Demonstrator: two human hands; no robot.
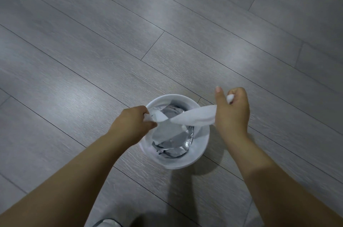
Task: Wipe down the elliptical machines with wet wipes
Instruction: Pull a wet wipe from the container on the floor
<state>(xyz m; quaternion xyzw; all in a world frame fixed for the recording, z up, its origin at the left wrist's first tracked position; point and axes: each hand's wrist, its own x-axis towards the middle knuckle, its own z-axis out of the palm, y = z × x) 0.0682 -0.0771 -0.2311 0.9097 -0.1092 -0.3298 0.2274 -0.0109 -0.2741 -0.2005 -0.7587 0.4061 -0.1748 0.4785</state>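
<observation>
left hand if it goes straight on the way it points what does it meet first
Likely nothing: the left hand, gripping the wet wipe, points over the white bin toward floor beyond, though depth is unclear.

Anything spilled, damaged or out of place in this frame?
Nothing stands out. The left hand and right hand grip a twisted wipe over the upright white bin; no spill shows on the floor.
</observation>
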